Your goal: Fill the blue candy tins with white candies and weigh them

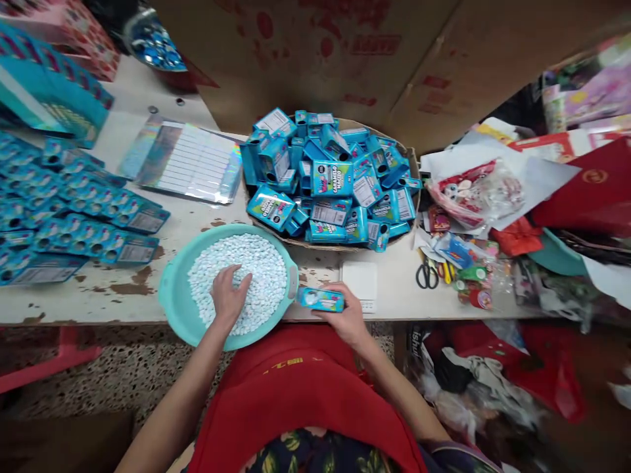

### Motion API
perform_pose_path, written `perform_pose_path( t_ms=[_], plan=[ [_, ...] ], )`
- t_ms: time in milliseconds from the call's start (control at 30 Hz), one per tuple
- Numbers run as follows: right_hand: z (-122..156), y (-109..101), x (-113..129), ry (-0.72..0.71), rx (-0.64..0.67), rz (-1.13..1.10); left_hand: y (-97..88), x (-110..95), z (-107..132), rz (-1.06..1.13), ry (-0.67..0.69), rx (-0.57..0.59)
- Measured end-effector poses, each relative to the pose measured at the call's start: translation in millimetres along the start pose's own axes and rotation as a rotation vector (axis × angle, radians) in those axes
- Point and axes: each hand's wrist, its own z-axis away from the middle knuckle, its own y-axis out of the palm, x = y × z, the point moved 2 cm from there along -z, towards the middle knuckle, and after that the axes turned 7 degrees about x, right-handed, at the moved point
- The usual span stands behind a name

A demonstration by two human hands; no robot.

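Reaching into a turquoise basin (173, 309), my left hand (229, 297) rests on a heap of small white candies (266, 263). Its thumb and index finger are apart; the other fingertips are partly hidden among the candies. Just right of the basin's rim, my right hand (349, 315) grips a small blue candy box (321, 299), which lies on its side with one end toward the basin. Behind both hands, a wide cardboard tray (315, 244) is piled with similar blue boxes (332, 179).
A white scale (359, 281) sits behind my right hand. Scissors (426, 274) and wrappers lie farther right. Rows of blue boxes (98, 236) stand at left, near shiny plastic sleeves (192, 161). A large carton (315, 59) closes off the back. A metal bowl (156, 43) holds blue-wrapped pieces.
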Motion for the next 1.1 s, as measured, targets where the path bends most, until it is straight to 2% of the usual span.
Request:
perform_pose_path(
  t_ms=[100, 167, 233, 300, 367, 467, 600, 700, 867, 967, 1100],
  plan=[
    [16, -67, -25, 0.114, -0.235, 0.098, 4.4, 1, 3, -0.072, 0.035, 0.029],
    [18, -103, -48, 0.182, -0.316, 0.125, 5.1, -1, 0, -0.087, 0.08, 0.027],
    [15, -126, -73, 0.228, -0.335, 0.118, 6.4, -2, -4, -0.098, 0.098, 0.025],
    [9, -137, -95, 0.247, -0.327, 0.094, 8.2, -2, -8, -0.098, 0.097, 0.025],
    [4, -140, -111, 0.245, -0.323, 0.053, 9.7, -4, -10, -0.093, 0.097, 0.025],
    [1, -138, -121, 0.188, -0.28, 0.02, 9.8, -8, -10, -0.108, 0.091, 0.026],
    [15, -141, -125, 0.163, -0.27, 0.17, 6.1, -18, -11, -0.134, 0.066, 0.014],
    [45, -149, -136, 0.238, -0.393, 0.166, 0.7, -30, -16, -0.129, 0.081, -0.019],
    [121, -150, -163, 0.469, -0.71, 0.084, -14.1, -61, -32, -0.083, 0.173, -0.141],
    [154, -140, -174, 0.536, -0.76, 0.072, -20.7, -93, -51, -0.084, 0.285, -0.179],
    [170, -120, -183, 0.558, -0.754, 0.043, -15.6, -130, -79, -0.146, 0.306, -0.063]
  ],
)
